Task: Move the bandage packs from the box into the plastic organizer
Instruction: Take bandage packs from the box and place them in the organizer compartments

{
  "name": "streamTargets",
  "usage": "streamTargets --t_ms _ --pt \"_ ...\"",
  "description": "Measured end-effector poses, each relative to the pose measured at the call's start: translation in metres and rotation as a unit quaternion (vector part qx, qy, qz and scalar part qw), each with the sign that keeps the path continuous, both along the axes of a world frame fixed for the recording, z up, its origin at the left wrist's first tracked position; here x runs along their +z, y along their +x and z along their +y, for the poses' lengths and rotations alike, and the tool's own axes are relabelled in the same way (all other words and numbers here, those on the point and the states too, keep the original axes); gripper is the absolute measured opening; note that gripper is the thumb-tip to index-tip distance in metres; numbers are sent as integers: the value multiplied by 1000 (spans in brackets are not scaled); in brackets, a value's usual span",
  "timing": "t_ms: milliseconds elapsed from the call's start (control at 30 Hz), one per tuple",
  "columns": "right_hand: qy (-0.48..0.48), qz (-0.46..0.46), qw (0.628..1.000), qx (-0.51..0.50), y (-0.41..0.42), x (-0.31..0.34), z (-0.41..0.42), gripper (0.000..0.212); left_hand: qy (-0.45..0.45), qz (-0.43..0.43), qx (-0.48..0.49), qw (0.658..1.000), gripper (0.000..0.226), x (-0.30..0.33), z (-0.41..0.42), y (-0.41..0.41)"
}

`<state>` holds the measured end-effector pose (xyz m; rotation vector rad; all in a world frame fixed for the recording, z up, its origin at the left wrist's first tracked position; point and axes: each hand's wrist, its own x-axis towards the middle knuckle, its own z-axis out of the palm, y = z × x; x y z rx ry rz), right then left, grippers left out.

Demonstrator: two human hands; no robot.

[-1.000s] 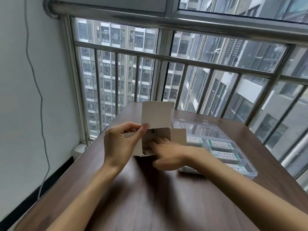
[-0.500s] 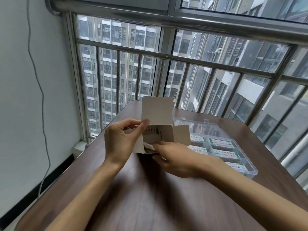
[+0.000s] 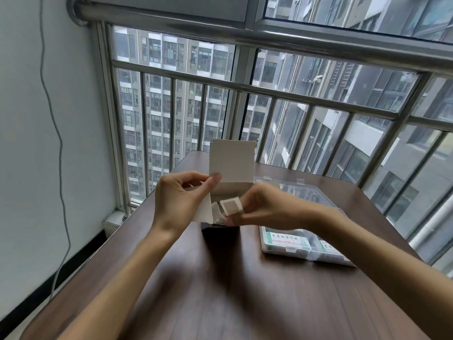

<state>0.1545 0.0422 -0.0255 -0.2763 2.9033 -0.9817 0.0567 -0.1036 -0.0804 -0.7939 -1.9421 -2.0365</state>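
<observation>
A small white cardboard box [image 3: 231, 168] with its lid flap raised is held above the brown table [image 3: 220, 290]. My left hand [image 3: 179, 202] grips its left side, thumb at the flap's base. My right hand [image 3: 262, 209] pinches a white bandage pack [image 3: 231, 206] at the box's open mouth, just outside it. To the right lies the clear plastic organizer [image 3: 282, 249], its lid open toward the window. A green-and-white labelled bandage pack [image 3: 289, 239] lies in its near compartment; my right forearm hides most of the other compartments.
A steel railing [image 3: 269, 89] and window stand just behind the table's far edge. A white wall with a hanging grey cable [image 3: 52, 114] is on the left. The table's left edge drops to the floor.
Both hands lifted the box off the table. My right hand, earlier reaching inside the box, has drawn back out with a white bandage pack pinched in its fingers.
</observation>
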Motion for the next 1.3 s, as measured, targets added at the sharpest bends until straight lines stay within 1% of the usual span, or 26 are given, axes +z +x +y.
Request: streamTargets --t_ms 100,200,233,267,333,400,467,533,567,600,633,667,700,733,767,800,833,867,900,933,967,1033,1100,1167,1233,1300 --pt "-28 20 999 -19 -6 3 5 28 -31 -37 -14 999 13 7 2 -9" --pt "-49 91 993 -63 -16 -2 7 39 -63 -83 -30 994 15 12 2 -19" --pt "-54 119 988 -77 -18 -2 7 39 -74 -96 -29 992 16 13 3 -23" --pt "-70 145 982 -97 -20 -3 6 34 -89 -107 -25 990 16 13 4 -28" --pt "-136 181 962 -152 -23 0 7 24 -141 -116 -1 983 25 12 5 -39" --pt "-234 173 931 -220 -24 4 12 25 -203 -110 25 973 42 12 7 -50" --pt "-337 146 892 -263 -24 5 19 17 -288 -85 59 952 46 17 7 -53" --pt "-395 126 866 -278 -21 5 25 13 -376 -15 135 916 46 27 4 -48" --pt "-424 120 853 -279 -17 4 27 13 -390 34 183 902 45 33 3 -43" --pt "-448 119 842 -277 -13 3 29 14 -375 80 227 895 42 41 1 -35" --pt "-468 119 832 -274 -7 2 31 14 -337 121 256 898 39 48 0 -25" --pt "-474 127 828 -271 -1 0 34 14 -292 151 257 909 38 55 2 -12" --pt "-465 144 830 -273 5 -2 35 14 -257 153 228 927 40 61 5 0" --pt "-434 178 838 -278 11 -7 38 14 -229 126 166 951 46 65 11 12" --pt "-388 230 846 -285 20 -12 41 19 -216 68 76 971 55 66 21 24" --pt "-308 299 855 -291 28 -19 45 27 -215 -14 -31 976 64 66 32 35" --pt "-196 366 862 -291 35 -27 50 35 -220 -103 -132 961 73 64 40 43" --pt "-59 420 860 -285 43 -34 60 34 -238 -179 -212 931 81 59 51 49" --pt "65 448 849 -274 51 -40 67 28 -253 -234 -267 900 85 53 58 53" --pt "161 462 832 -264 59 -45 72 27 -262 -265 -299 879 86 46 66 55" --pt "223 466 817 -255 66 -50 77 27 -268 -281 -314 866 83 41 73 57" --pt "272 457 809 -253 77 -56 77 28 -269 -294 -319 860 67 35 82 63" --pt "285 432 818 -251 83 -62 78 31 -253 -292 -311 868 43 33 88 71" --pt "289 407 832 -243 86 -65 81 32 -214 -289 -316 878 24 28 91 74" --pt "290 383 845 -233 88 -66 84 31 -188 -274 -326 885 16 24 93 75" --pt "287 375 853 -223 87 -67 85 32 -171 -270 -331 888 18 19 92 74"
